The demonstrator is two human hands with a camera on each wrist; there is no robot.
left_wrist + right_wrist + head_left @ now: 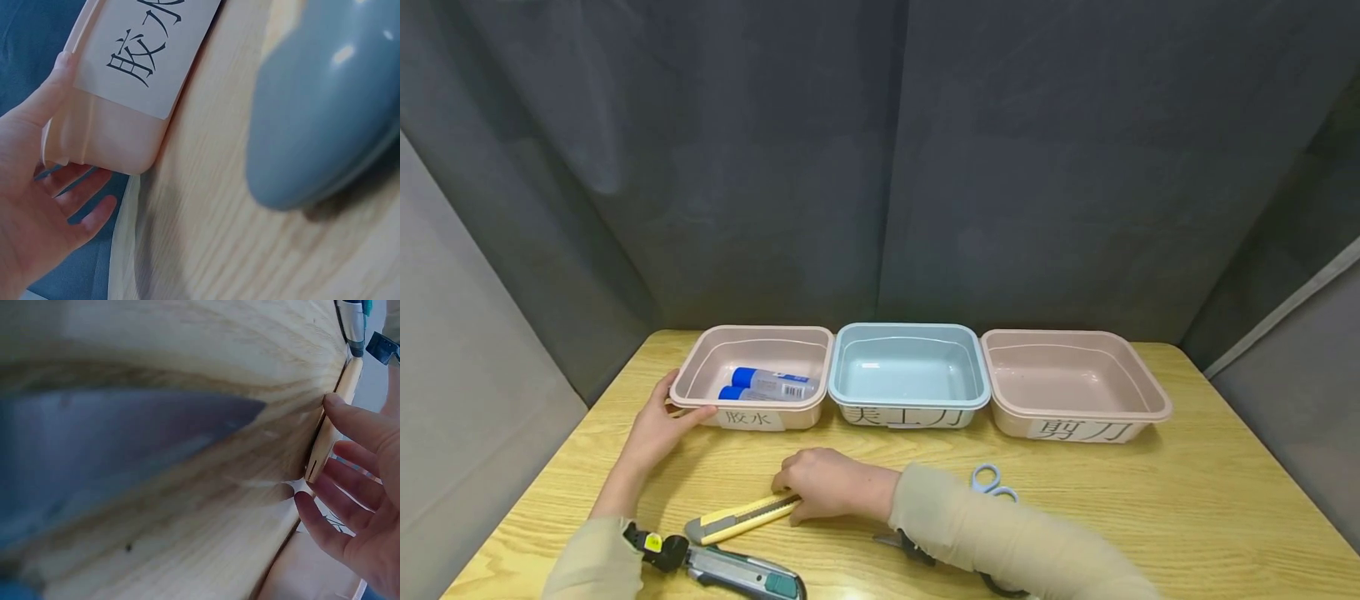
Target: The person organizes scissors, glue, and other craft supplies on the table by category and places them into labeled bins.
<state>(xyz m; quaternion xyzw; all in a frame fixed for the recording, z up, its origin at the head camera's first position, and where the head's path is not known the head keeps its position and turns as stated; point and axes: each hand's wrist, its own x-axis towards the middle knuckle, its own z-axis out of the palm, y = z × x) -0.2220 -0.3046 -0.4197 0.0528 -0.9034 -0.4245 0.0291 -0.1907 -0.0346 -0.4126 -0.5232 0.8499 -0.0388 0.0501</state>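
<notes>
Ok so nearest you, by the desk's (1232, 492) near edge and left of its middle, there's a grey knife (745, 573) with a green slider, plus black-handled scissors (917, 548) mostly hidden under your right sleeve (1000, 525). Just past those, your right hand (835, 483) has thumb and fingers around one end of the yellow knife (737, 520), which lies left of the desk's middle; can't tell how firm that grip is. Blue-handled scissors (987, 479) sit out too. Your left hand (658, 427) grips the left bin (805, 418) at its near left corner, thumb in front, fingers round the end.

Bins line the far edge. Glue looks done: two bottles (778, 384) in the left one, labelled 胶水 (glue). Knives and scissors look left to do. The blue bin (917, 387) reads 美工刀 (utility knife), partly hidden; the right bin (1060, 385) says 剪刀 (scissors). One bottle shows a barcode, no brand I can read.
</notes>
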